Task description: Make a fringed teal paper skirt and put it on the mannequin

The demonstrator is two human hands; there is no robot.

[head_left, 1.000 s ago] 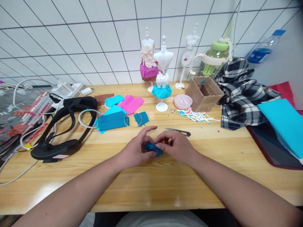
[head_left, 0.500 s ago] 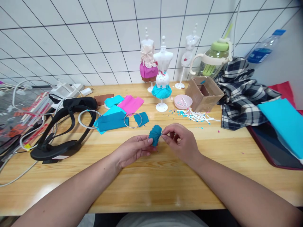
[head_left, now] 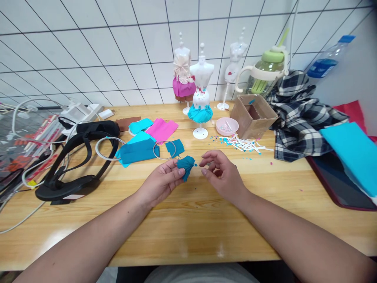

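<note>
Between the thumb and fingers of my left hand (head_left: 165, 179) is a gathered piece of dark teal crepe paper (head_left: 186, 166), fanned and pleated toward its right tip. My right hand (head_left: 219, 173) hovers just right of that tip, its thumb and forefinger apart with nothing visible between them. Behind the hands stands a small white mannequin (head_left: 202, 74) wearing a bright blue ruffled skirt (head_left: 200, 114). Left of it lie a small dark teal square (head_left: 178, 147), a larger teal sheet (head_left: 137, 152) and a thin metal ring (head_left: 159, 157).
Behind are a dressed mannequin (head_left: 184, 86) and a bare one (head_left: 235, 59). A pink bowl (head_left: 226, 131), paper scraps (head_left: 244, 144), a cardboard box (head_left: 243, 118) and a green-lidded jug (head_left: 269, 59) stand right. A black headset (head_left: 67, 192) with cables lies left; plaid cloth (head_left: 300, 118) far right.
My left hand has moved slightly left with the teal paper, drawing it away from my right hand. The right fingers, pinched at the paper's edge before, have parted from it.
</note>
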